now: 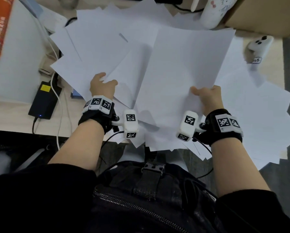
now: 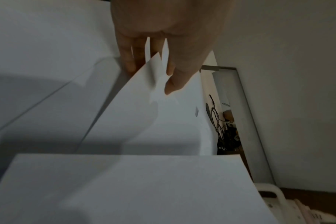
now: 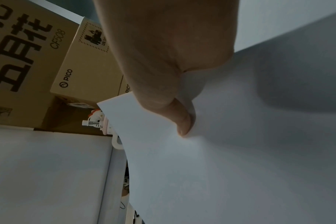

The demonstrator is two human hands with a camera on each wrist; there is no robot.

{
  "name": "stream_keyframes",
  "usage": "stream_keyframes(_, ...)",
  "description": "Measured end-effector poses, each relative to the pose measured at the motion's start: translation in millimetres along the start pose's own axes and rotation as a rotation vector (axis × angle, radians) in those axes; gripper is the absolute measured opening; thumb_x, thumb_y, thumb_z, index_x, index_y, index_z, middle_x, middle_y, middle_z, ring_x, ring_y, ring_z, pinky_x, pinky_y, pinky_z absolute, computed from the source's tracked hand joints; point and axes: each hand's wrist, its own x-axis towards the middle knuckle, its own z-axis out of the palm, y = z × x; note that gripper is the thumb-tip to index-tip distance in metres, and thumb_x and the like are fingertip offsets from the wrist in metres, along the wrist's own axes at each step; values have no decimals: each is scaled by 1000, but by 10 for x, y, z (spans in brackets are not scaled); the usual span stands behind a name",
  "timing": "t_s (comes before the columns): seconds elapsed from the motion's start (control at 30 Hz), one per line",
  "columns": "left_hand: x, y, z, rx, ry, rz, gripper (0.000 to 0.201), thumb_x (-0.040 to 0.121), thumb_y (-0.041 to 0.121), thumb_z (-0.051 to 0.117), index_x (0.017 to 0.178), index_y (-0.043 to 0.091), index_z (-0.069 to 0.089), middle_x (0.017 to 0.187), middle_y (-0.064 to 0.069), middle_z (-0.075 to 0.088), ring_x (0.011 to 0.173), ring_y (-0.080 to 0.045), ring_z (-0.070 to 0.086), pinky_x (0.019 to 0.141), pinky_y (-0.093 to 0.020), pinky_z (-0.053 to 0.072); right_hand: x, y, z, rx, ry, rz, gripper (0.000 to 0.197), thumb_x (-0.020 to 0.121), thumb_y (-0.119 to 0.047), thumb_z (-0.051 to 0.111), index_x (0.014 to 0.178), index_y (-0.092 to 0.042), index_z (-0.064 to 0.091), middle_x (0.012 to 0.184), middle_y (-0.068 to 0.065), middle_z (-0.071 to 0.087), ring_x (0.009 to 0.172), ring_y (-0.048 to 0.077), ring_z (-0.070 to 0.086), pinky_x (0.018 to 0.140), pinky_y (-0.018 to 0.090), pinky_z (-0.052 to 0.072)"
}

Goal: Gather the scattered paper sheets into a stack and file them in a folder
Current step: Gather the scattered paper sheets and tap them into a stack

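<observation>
Two hands work many scattered paper sheets: right hand pinches one sheet, left hand pinches another sheet's corner.

White paper sheets are fanned out all over the desk. Right hand pinches the near edge of a big top sheet, left hand grips another sheet's corner at 9 o'clock of it. Black power brick further out at 9, cardboard box at 1.
</observation>
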Motion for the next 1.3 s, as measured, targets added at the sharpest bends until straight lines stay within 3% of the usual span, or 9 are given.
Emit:
stream_keyframes(0.13,92,61,23,147,-32,122,26,81,20,64,106,20,69,111,0,68,101,-19,63,87,-26,49,18,-9,79,-12,-1,20,22,82,-1,68,96,-5,51,96,10,59,89,25,57,84,40,50)
stream_keyframes(0.23,130,116,53,220,-65,159,17,83,20,63,97,18,71,103,-1,71,92,-19,63,75,-22,44,44,-27,118,1,15,50,41,81,-2,69,117,4,50,106,16,59,91,27,59,72,37,52)
stream_keyframes(0.33,185,154,87,274,-116,188,26,80,19,69,105,15,67,108,-4,69,99,-20,64,79,-24,45,126,-4,147,-19,4,72,18,82,0,67,95,-2,55,95,13,58,85,25,57,54,28,45)
stream_keyframes(0.4,234,172,121,317,-167,203,32,79,15,69,111,13,65,111,-5,68,103,-20,63,82,-24,45,159,9,167,-33,7,75,18,83,1,66,81,-8,51,89,9,57,85,24,56,53,28,44)
stream_keyframes(0.6,391,280,163,406,-60,238,34,86,6,50,116,13,63,116,-6,66,105,-25,62,78,-23,42,254,-12,238,-24,31,84,29,81,0,68,105,1,52,100,13,60,89,27,59,84,44,52)
stream_keyframes(0.73,561,321,208,536,-83,261,40,85,1,46,120,15,56,124,-3,60,114,-26,55,87,-28,42,323,-68,311,-28,32,76,36,79,0,69,112,9,56,95,14,60,82,26,59,77,39,52)
stream_keyframes(1.0,689,541,528,691,-154,300,55,80,25,66,131,21,47,140,-5,32,132,-27,25,97,-38,32,509,-122,385,4,47,94,14,81,2,68,82,-5,55,80,7,56,80,25,55,72,38,48)
stream_keyframes(1.17,744,629,636,690,-128,318,54,73,24,74,121,17,50,135,-5,38,128,-26,30,91,-34,34,574,-116,383,-9,52,92,14,81,-1,69,86,-6,57,89,11,55,81,23,54,72,38,46)
stream_keyframes(1.3,786,650,604,540,-221,370,36,82,11,63,117,9,52,122,-6,58,113,-23,52,75,-24,36,592,-119,409,-8,47,98,20,80,-2,70,95,-1,56,89,11,52,80,22,52,72,36,44)
